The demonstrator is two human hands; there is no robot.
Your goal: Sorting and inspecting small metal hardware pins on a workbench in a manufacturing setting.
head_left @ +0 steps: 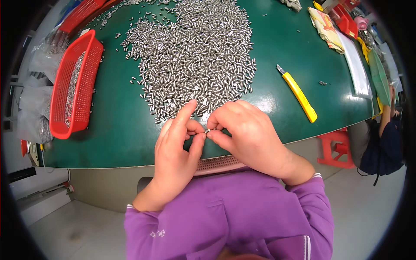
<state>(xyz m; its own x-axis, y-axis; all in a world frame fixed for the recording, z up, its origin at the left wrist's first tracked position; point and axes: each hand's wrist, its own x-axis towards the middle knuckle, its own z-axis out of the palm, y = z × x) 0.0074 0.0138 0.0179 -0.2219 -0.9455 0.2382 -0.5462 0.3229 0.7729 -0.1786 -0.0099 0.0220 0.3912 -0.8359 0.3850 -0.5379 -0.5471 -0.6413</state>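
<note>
My left hand (pixel 175 143) and my right hand (pixel 245 128) meet fingertip to fingertip just above the near edge of the green table (pixel 117 147). Between their pinched thumbs and forefingers sits one small silver metal piece (pixel 207 131), mostly covered by the fingers; both hands grip it. Right beyond my fingers spreads a large heap of small, bullet-shaped silver metal pieces (pixel 195 60). The piece I hold looks like those, though its exact kind is too small to make out.
At left stands a red perforated basket (pixel 57 104) with more metal pieces inside. A yellow utility knife (pixel 299 96), blade out, lies right of the heap. A pink basket (pixel 221 164) shows below the table edge. A red stool (pixel 336 149) and another person (pixel 385 143) are at right.
</note>
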